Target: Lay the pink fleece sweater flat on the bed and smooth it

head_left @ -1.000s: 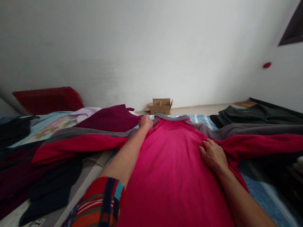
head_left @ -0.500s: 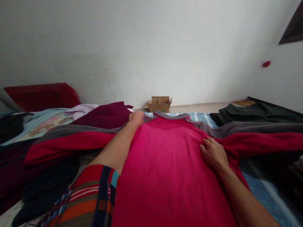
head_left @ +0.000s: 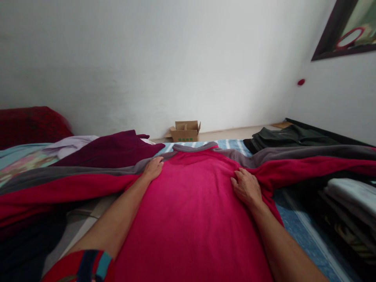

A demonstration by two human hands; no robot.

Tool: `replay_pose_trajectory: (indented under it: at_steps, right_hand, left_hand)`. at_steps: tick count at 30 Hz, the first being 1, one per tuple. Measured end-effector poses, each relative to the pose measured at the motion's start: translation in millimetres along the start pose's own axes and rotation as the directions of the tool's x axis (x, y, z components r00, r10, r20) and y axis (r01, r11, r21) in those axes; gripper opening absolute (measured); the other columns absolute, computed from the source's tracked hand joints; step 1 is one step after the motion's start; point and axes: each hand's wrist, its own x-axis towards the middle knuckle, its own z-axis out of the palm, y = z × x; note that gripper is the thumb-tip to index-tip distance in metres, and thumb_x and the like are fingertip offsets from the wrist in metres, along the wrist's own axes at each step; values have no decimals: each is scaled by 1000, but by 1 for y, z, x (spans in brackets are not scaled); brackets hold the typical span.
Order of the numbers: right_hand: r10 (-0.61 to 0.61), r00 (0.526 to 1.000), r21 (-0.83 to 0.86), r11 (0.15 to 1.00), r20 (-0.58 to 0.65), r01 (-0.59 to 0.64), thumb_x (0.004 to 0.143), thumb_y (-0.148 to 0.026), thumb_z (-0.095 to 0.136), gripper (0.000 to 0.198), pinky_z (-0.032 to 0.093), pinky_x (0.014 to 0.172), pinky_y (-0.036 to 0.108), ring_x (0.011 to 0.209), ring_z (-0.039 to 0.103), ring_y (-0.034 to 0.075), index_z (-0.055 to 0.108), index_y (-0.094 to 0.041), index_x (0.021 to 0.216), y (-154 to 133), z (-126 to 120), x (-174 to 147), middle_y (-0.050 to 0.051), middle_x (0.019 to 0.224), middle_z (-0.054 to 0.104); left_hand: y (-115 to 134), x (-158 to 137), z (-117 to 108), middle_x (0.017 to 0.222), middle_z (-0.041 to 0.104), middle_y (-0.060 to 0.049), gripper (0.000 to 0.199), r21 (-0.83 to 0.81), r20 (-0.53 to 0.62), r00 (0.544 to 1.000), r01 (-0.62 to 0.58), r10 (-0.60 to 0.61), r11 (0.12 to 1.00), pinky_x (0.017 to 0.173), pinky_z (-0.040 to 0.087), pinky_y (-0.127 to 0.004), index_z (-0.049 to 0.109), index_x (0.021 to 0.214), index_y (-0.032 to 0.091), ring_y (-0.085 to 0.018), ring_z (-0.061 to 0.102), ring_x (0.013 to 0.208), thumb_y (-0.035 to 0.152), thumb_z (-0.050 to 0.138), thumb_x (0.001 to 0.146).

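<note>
A pink fleece top (head_left: 190, 211) with a grey collar and grey-banded sleeves lies spread flat across the middle of the frame, its sleeves stretched out toward the left and right edges. The left hand (head_left: 153, 168) rests at the top's left shoulder, just left of centre, fingers together and pressed down on the cloth where pink meets grey; whether it pinches any fabric cannot be told. The right hand (head_left: 246, 187) lies right of centre at the other armpit seam, fingers slightly curled and bunching a fold of the pink fabric beneath them.

The top lies on a blue striped bed cover (head_left: 296, 219), which shows at the lower right and beyond the collar. In the left half of the frame, behind the left sleeve, a maroon garment (head_left: 111, 149) is heaped beside a pale lilac cloth (head_left: 70, 141). A dark green folded pile (head_left: 290, 137) sits at the right, behind the right sleeve, and a stack of light folded clothes (head_left: 352, 194) lies at the right edge. A small cardboard box (head_left: 185, 131) stands on the floor against the white wall, above the collar.
</note>
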Motion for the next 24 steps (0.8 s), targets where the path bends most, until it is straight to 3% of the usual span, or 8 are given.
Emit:
replay_pose_trajectory:
  at_steps: [3,8,11,15,19,24]
  right_hand:
    - [0,1000,-4,1000,2,0,88,-32,43,26,35,94,29,109,53,21,63,-17,96,0,1,0,10,114,59]
    - [2,1000,-1,1000,-9,-2,87,-31,43,28,35,94,30,111,52,21,63,-17,100,1,2,-1,11,121,57]
    - [17,1000,10,1000,2,-17,88,-33,42,30,35,94,31,112,52,22,63,-17,103,2,1,0,11,124,55]
    - [29,999,19,999,16,-30,88,-34,42,30,36,93,31,110,53,23,63,-16,101,2,0,0,11,122,56]
    - [23,1000,12,1000,0,-23,88,-33,43,28,37,91,31,105,54,22,63,-16,98,0,1,0,10,115,59]
    - [15,1000,1,1000,-8,-15,88,-33,42,27,37,91,30,105,54,22,63,-18,95,0,0,-1,10,113,60]
  left_hand:
    - [-20,-2,-1,128,57,-7,45,-2,56,997,-55,55,998,101,37,-26,51,123,12,-17,51,119,22,27,86]
    - [-25,-1,1,128,55,-11,43,22,115,981,-157,154,987,102,34,-29,51,120,12,-19,49,119,26,28,86]
    - [-26,-3,-2,121,58,-9,35,44,148,969,-204,195,978,96,39,-31,54,111,18,-21,54,110,32,31,88]
    - [-22,-7,-10,103,64,-7,29,102,155,976,-167,151,981,86,44,-33,56,99,18,-22,59,96,32,33,89]
    - [12,-14,-13,99,63,-11,26,150,91,989,-127,114,980,88,42,-38,59,95,14,-26,57,99,21,36,87]
    - [94,-20,0,116,60,-6,34,79,96,949,-307,300,948,98,37,-32,58,109,20,-19,51,111,18,30,90]
